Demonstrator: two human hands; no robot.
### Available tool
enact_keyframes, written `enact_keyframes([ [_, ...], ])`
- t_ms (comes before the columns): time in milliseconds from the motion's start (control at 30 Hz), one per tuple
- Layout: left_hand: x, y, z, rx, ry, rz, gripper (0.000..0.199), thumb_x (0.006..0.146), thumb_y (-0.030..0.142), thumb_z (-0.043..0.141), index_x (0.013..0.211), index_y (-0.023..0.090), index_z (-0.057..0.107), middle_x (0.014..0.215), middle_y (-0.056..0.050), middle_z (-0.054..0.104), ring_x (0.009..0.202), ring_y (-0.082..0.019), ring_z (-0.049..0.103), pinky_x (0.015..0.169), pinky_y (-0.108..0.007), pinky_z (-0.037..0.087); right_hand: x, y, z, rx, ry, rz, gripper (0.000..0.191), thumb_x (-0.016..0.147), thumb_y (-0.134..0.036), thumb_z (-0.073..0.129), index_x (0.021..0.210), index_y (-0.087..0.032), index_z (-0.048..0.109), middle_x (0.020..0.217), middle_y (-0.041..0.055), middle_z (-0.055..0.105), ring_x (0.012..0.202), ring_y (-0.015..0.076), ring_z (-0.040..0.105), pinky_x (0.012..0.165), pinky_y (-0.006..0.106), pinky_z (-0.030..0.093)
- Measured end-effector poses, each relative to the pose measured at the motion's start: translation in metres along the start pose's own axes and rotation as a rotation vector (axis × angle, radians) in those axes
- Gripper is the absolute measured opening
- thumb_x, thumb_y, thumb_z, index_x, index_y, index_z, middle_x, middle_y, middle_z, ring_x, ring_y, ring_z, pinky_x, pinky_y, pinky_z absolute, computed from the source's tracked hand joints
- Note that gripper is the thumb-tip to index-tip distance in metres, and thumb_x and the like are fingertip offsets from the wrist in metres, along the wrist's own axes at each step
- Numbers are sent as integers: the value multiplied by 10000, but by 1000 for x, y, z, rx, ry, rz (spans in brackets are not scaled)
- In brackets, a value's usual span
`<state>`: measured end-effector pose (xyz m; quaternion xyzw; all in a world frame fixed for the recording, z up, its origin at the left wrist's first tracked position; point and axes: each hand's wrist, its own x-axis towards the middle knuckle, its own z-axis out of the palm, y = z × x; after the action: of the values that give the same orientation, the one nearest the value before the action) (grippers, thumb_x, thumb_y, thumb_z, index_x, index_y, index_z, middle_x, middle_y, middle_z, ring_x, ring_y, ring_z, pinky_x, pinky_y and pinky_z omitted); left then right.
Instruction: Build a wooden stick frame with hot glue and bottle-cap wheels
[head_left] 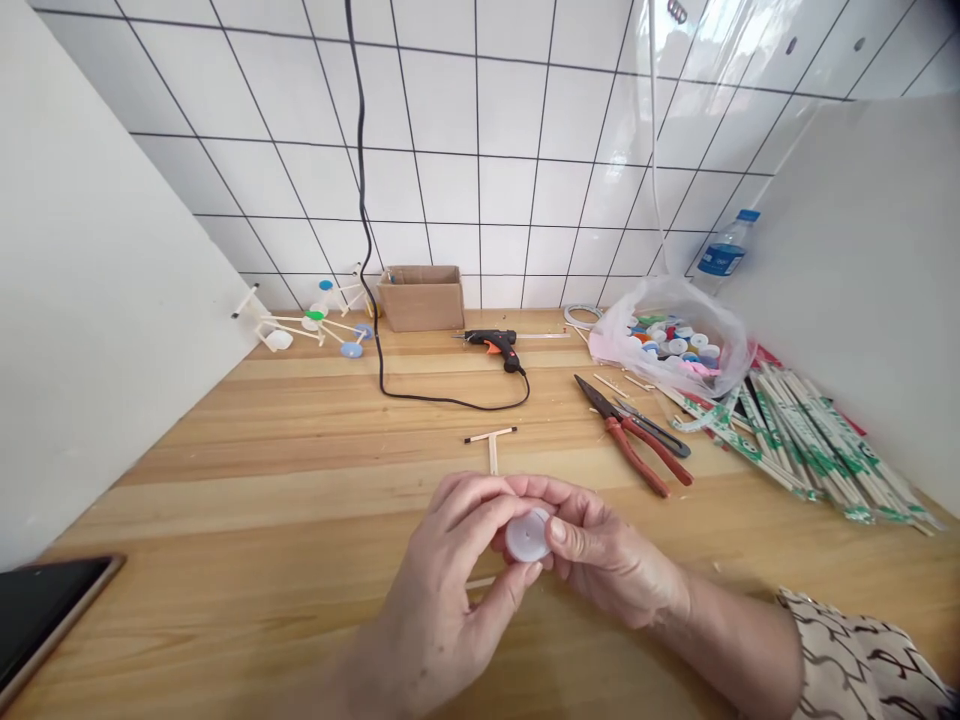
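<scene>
A white plastic bottle cap point(527, 536) is pinched between my two hands near the front middle of the table, its round flat face toward me. My left hand point(461, 570) grips its left side with thumb and fingers. On the cap's right edge presses the thumb of my right hand point(600, 550), whose fingers curl behind it. Just beyond my fingers lies a T-shaped piece of wooden sticks point(493, 450) with dark ends on its crossbar; its lower part is hidden by my hands. A short pale stick point(481, 582) shows beneath my left hand.
Behind lie a black glue gun point(491, 340) with its cord and a cardboard box point(422, 298). Pliers point(634, 435), a craft knife point(652, 430), a bag of bottle caps point(600, 340) and wrapped chopsticks point(832, 440) are right. Stick-and-cap assemblies point(315, 318) stand back left; a dark tablet-like device point(52, 620) lies front left.
</scene>
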<state>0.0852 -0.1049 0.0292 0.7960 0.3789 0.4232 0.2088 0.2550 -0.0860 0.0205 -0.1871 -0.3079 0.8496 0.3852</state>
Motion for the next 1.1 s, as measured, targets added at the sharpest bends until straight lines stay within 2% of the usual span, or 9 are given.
enact_keyframes([
  [167,0,2,-5,63,-43,-4,271,787,79,601,1032,190,571,1033,-55,566,991,-199,515,859,-316,459,0,3,-1,-120,27,-16,451,723,-272,788,1128,-145,635,886,41,693,782,105,621,723,211,451],
  [300,-2,0,-3,85,-16,38,242,783,80,626,1006,169,593,991,-61,582,957,-203,522,843,-319,463,0,5,-4,-211,50,-16,470,714,-269,795,1144,-175,629,970,50,689,866,128,626,772,238,453],
  [533,4,3,-4,-75,69,-13,205,825,120,629,1017,183,596,992,-38,626,948,-164,560,837,-261,464,1,-2,-1,-17,31,16,310,796,-255,727,1093,-187,669,942,18,711,832,92,648,703,173,480],
  [767,1,2,8,-151,163,-30,215,822,126,646,1021,199,609,954,-26,678,1011,-178,556,906,-292,450,-2,0,1,11,36,20,359,796,-233,726,1142,-169,653,1025,45,709,959,132,652,846,214,480],
  [967,-3,-4,12,-67,169,57,238,850,136,612,1085,165,589,999,-77,696,1017,-207,593,908,-363,473,-1,1,2,10,67,23,355,789,-231,731,1132,-174,660,1031,48,705,930,123,654,791,195,489],
  [1100,-2,-5,12,-20,202,127,265,837,147,639,1095,180,586,949,-63,718,939,-207,633,868,-383,516,-3,2,-1,-18,110,32,389,751,-256,765,1120,-179,667,1030,55,695,860,113,641,738,194,491],
])
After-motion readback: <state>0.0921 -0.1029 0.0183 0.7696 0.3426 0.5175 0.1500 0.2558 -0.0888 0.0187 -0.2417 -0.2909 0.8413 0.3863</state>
